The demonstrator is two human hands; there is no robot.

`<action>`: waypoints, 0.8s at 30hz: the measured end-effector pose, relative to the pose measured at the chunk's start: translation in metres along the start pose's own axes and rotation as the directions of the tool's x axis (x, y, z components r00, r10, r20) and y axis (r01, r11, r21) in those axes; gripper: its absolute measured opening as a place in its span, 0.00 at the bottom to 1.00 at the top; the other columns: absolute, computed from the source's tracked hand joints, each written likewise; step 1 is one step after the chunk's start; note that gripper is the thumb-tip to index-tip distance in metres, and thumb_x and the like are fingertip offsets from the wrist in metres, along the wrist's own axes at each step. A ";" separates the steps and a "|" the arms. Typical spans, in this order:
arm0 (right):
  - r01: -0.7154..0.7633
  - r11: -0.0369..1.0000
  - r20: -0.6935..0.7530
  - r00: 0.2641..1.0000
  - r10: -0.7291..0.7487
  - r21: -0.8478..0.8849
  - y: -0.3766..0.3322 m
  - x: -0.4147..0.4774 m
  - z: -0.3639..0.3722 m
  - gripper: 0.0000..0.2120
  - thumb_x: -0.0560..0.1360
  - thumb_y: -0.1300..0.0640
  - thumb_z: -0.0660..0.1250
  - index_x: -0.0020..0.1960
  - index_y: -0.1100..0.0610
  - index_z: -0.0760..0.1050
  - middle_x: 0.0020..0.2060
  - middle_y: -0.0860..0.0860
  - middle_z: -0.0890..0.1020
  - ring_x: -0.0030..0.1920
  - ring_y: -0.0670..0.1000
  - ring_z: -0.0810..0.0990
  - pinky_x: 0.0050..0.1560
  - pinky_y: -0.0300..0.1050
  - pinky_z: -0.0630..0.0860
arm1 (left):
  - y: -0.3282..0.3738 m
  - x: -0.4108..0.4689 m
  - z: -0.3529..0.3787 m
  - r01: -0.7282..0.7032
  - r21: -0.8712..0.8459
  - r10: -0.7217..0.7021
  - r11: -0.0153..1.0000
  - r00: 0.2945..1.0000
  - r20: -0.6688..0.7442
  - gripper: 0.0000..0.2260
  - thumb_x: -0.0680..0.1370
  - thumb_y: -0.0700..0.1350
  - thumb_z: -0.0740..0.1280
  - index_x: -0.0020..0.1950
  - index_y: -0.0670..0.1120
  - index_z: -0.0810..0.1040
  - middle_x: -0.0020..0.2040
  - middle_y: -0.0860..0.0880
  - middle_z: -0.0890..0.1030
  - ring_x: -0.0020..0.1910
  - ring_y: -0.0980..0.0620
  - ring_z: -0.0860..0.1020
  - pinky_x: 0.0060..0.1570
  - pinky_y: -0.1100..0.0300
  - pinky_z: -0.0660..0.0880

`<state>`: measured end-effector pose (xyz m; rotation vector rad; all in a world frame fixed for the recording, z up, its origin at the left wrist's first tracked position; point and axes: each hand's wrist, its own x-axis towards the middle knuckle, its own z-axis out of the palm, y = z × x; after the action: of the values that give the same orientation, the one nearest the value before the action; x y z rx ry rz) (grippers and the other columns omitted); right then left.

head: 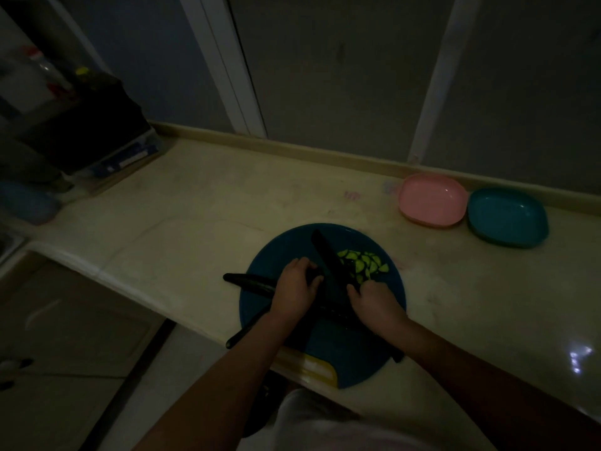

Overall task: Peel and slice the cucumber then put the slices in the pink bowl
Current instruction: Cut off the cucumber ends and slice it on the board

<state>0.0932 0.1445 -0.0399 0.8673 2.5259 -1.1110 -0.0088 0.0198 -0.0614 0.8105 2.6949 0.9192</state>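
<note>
Right hand (374, 302) grips knife (328, 265); left hand (294, 288) clasps dark cucumber (250, 283); pale green slices (362, 263) heaped beside blade.

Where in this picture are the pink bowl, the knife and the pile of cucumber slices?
pink bowl (432, 198): head view, on its inner floor.
knife (328, 265): head view, on the middle of the dark blade.
cucumber slices (364, 263): head view, on the middle of the green pile.

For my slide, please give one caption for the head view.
Hands slicing cucumber with a knife on a blue board; pink bowl empty.
</note>
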 end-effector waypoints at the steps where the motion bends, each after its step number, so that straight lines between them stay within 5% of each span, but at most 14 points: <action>1: -0.013 1.000 -0.008 1.000 0.013 -0.004 0.002 0.001 -0.003 0.23 0.81 0.52 0.54 0.28 0.56 0.62 0.25 0.51 0.67 0.24 0.46 0.65 0.23 0.40 0.59 | 0.000 0.000 -0.001 -0.014 0.006 0.014 1.000 1.000 0.011 0.09 0.76 0.42 0.67 0.54 0.39 0.75 0.51 0.43 0.76 0.50 0.47 0.75 0.45 0.62 0.67; 6: -0.020 0.999 -0.020 1.000 0.019 -0.029 0.005 0.002 -0.006 0.23 0.81 0.51 0.54 0.29 0.57 0.62 0.26 0.51 0.67 0.24 0.46 0.65 0.22 0.39 0.59 | -0.003 -0.002 -0.004 -0.079 0.076 0.071 0.994 0.992 0.105 0.12 0.75 0.40 0.67 0.57 0.41 0.74 0.53 0.42 0.74 0.53 0.46 0.73 0.49 0.61 0.68; 24: 0.036 0.999 -0.020 0.999 -0.036 -0.003 0.003 -0.006 -0.007 0.24 0.81 0.52 0.54 0.27 0.57 0.61 0.24 0.51 0.66 0.24 0.46 0.64 0.22 0.39 0.57 | 0.008 0.002 0.009 -0.050 -0.001 0.050 0.999 0.998 0.035 0.10 0.74 0.39 0.69 0.54 0.39 0.76 0.50 0.42 0.76 0.50 0.46 0.75 0.46 0.59 0.69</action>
<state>0.1000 0.1483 -0.0340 0.8397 2.5680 -1.1145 -0.0043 0.0309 -0.0639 0.8892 2.6559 0.9074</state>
